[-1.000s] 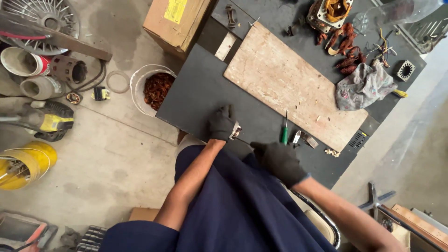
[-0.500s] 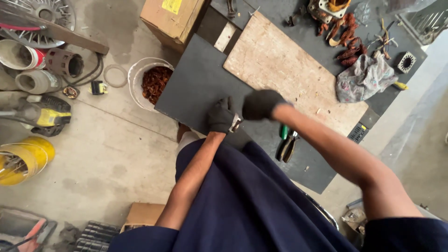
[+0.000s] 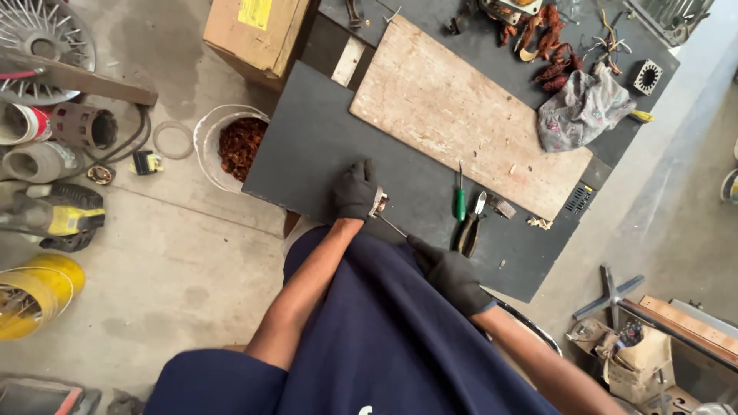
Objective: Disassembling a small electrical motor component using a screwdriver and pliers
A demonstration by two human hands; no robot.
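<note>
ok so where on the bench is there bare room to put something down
The wooden board is bare, as is the dark tabletop between it and the left hand. It is crowded by the screwdriver and pliers, and around the rag.

A dark worktable [image 3: 307, 146] stands on a stained grey concrete floor [image 3: 154, 261], daylit, with a cardboard box [image 3: 257, 34] at the table's far-left corner.

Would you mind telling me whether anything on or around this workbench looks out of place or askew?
Nothing is spilled, but two things look untidy. The wooden board lies at a slant across the dark table, and a crumpled rag lies dumped beside it. The left hand pins a small metal part near the table's edge.
</note>
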